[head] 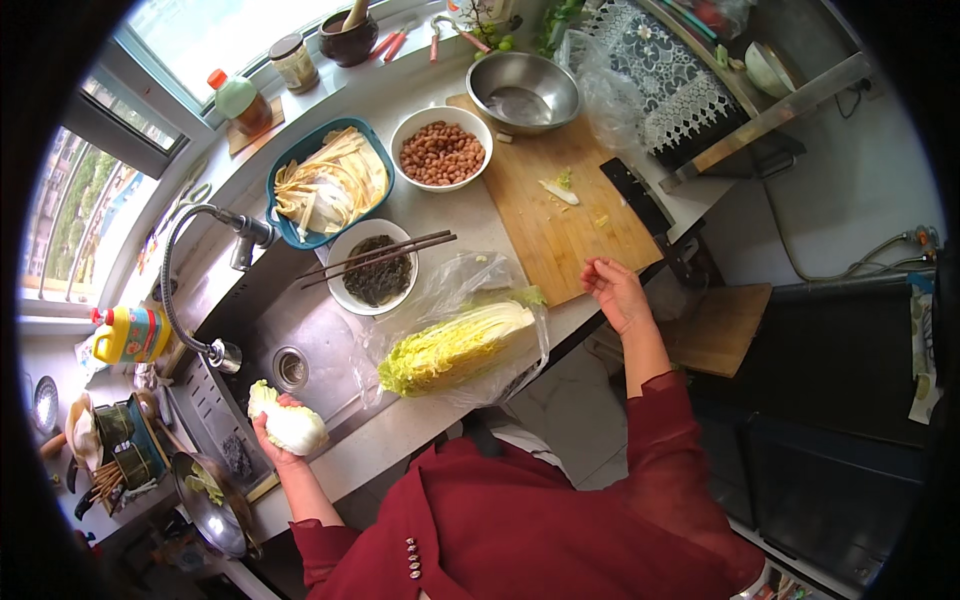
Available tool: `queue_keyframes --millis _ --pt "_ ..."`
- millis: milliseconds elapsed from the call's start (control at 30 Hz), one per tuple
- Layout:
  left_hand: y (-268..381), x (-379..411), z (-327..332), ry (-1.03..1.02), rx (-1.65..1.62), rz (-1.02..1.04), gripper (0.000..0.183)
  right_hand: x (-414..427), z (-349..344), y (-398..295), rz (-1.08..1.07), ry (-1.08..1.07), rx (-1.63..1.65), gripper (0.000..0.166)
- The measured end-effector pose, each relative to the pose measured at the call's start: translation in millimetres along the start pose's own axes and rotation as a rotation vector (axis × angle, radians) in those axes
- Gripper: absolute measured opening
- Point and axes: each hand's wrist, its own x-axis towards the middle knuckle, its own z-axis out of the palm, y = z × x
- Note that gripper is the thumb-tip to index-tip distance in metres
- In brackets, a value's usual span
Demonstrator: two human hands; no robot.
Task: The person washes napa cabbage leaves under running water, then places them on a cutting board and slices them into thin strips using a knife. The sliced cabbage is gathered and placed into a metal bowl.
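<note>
My left hand [279, 442] holds a piece of napa cabbage [295, 429], white rib upward, above the near edge of the sink [315, 352]. My right hand [611, 291] is raised by the near corner of the wooden cutting board [555, 225], its fingers curled and nothing visible in them. Between the hands, a large cut section of napa cabbage [461, 349] lies on a clear plastic bag [480, 274] at the counter's edge. Small cabbage scraps [560, 192] rest on the board. A bowl of dark soaked food [379, 274] with chopsticks [420, 246] across it stands beside the bag.
A white bowl of peanuts [442, 155], a teal basin of bean-curd sheets [330, 184] and a steel bowl [523, 94] stand towards the window. A flexible faucet [171, 262] arches beside the sink. At lower left is a metal pan [214, 502] holding leaves. A dark-handled knife [636, 196] lies along the board.
</note>
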Motion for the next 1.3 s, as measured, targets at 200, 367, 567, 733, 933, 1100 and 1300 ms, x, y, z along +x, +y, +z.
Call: queue_keyframes --millis 200,367,567,733,933,1100,1300 --pt "2.1 -0.2 0.4 -0.014 0.044 0.029 0.048 6.3 -5.3 -2.5 0.108 -0.049 0.275 0.010" --pt "2.2 -4.5 6.2 -0.004 0.049 0.022 0.045 45.3 -44.1 -3.7 -0.255 0.277 -0.457 0.004" --pt "1.0 -4.5 5.5 0.006 0.075 0.030 0.047 116.2 -62.0 -9.7 -0.659 0.272 -1.164 0.053" --pt "2.0 -4.4 5.4 0.039 0.045 0.049 0.049 116.7 -49.7 26.1 -0.797 0.340 -1.531 0.060" --pt "0.8 -2.5 3.2 0.042 0.062 0.023 0.048 29.1 -6.4 49.4 -0.900 -0.037 -1.470 0.053" --pt "-1.8 1.0 13.4 0.027 0.057 0.000 0.045 -2.6 4.4 35.1 -0.856 -0.136 -1.568 0.045" --pt "2.1 4.2 9.2 0.030 0.028 -0.028 0.044 3.8 20.1 40.3 -0.922 -0.041 -1.658 0.045"
